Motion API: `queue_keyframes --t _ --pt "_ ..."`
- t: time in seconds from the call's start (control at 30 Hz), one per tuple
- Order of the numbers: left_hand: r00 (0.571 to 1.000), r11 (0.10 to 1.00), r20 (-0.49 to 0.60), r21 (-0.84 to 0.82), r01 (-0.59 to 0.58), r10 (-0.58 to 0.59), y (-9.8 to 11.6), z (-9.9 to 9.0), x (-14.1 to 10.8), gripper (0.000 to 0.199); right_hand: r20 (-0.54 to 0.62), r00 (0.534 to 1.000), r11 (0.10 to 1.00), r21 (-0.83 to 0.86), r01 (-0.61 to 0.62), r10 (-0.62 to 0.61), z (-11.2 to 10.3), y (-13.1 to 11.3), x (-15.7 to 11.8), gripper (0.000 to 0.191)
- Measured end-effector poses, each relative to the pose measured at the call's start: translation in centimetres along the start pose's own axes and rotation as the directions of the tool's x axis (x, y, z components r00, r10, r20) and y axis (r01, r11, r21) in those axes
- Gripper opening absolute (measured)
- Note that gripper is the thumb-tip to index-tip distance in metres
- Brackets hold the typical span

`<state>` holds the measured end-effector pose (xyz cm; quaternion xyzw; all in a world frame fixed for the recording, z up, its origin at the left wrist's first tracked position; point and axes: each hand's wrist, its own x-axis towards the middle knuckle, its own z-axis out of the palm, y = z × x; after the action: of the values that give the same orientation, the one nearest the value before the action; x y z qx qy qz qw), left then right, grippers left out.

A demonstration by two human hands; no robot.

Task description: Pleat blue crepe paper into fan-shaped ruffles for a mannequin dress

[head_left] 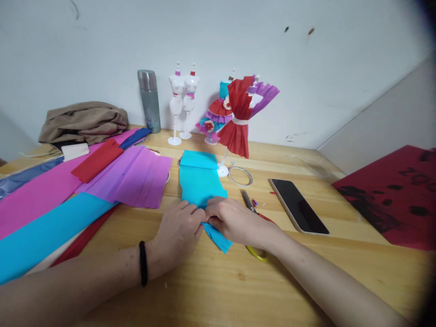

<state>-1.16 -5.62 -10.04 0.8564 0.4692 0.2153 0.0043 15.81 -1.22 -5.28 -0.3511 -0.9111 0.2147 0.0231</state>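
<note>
A strip of turquoise crepe paper (199,179) lies on the wooden table, its far end folded over. Both hands meet at its near end, where the paper is gathered and bunched. My left hand (180,227), with a black band at the wrist, is closed and pinches the paper from the left. From the right, my right hand (235,218) closes on the same gathered part. A loose flap of the paper sticks out below the fingers. Scissors (249,202) lie partly hidden under my right wrist. The fingertips are partly covered by the hands.
Crepe paper sheets (139,177) in several colours cover the left side. Along the wall stand a flask (150,102), bare white mannequins (176,102) and dressed ones, one with a red pleated dress (240,136). A tape roll (240,176), a phone (299,206) and a red bag (398,195) lie right.
</note>
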Motion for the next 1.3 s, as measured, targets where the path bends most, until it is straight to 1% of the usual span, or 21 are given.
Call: queue_keyframes --t 0.17,0.33,0.43,0.5,0.6,0.63,0.7,0.8,0.9,0.97,1.13,1.3 --pt "0.999 1.0 0.042 0.017 0.015 -0.016 0.0 -0.1 0.1 0.015 0.027 1.0 0.999 0.051 0.009 -0.01 -0.3 0.4 -0.1 0.028" --pt "0.998 1.0 0.068 0.018 -0.006 0.005 -0.1 -0.2 0.3 0.015 0.074 0.997 0.989 0.149 0.024 -0.036 -0.2 1.2 0.1 0.035" --pt "0.995 0.999 0.094 0.031 -0.019 0.016 -0.2 -0.3 0.4 0.018 0.105 0.994 0.979 0.2 0.021 -0.043 -0.4 1.5 0.3 0.036" --pt "0.994 0.999 0.111 0.044 -0.021 0.016 -0.2 -0.4 0.5 0.02 0.051 0.999 0.977 0.211 0.004 -0.015 -0.5 1.8 0.3 0.034" --pt "0.992 0.998 0.128 0.063 -0.015 0.007 -0.2 -0.5 0.6 0.022 -0.112 0.992 0.986 0.164 -0.032 0.051 -0.6 2.1 0.4 0.033" --pt "0.991 0.998 0.131 0.065 -0.012 0.003 -0.2 -0.5 0.6 0.022 -0.142 0.988 0.991 0.128 -0.034 0.052 -0.6 2.2 0.4 0.033" --pt "0.991 0.998 0.137 0.057 -0.007 -0.001 -0.1 -0.6 0.6 0.022 -0.138 0.99 0.999 0.051 -0.013 0.02 -0.6 2.3 0.3 0.031" --pt "0.992 1.0 0.126 0.027 0.004 -0.007 -0.2 -0.5 0.5 0.021 -0.085 0.996 0.999 -0.022 0.029 -0.03 -0.4 1.9 0.4 0.024" --pt "0.994 1.0 0.111 0.011 0.005 -0.006 -0.2 -0.3 0.5 0.022 -0.072 0.997 0.998 -0.062 0.013 -0.017 -0.2 1.5 0.5 0.015" --pt "0.993 1.0 0.116 0.012 0.004 -0.006 -0.2 -0.3 0.5 0.022 -0.087 0.996 0.997 -0.072 -0.013 0.007 0.0 1.4 0.6 0.013" --pt "0.99 1.0 0.141 0.027 0.016 -0.02 -0.1 -0.4 0.5 0.018 -0.189 0.981 0.997 -0.043 -0.06 0.051 0.4 1.9 0.8 0.016" --pt "0.992 1.0 0.126 0.016 0.013 -0.015 -0.2 -0.3 0.5 0.02 -0.166 0.986 0.999 -0.047 -0.007 -0.001 1.1 2.2 1.3 0.016"
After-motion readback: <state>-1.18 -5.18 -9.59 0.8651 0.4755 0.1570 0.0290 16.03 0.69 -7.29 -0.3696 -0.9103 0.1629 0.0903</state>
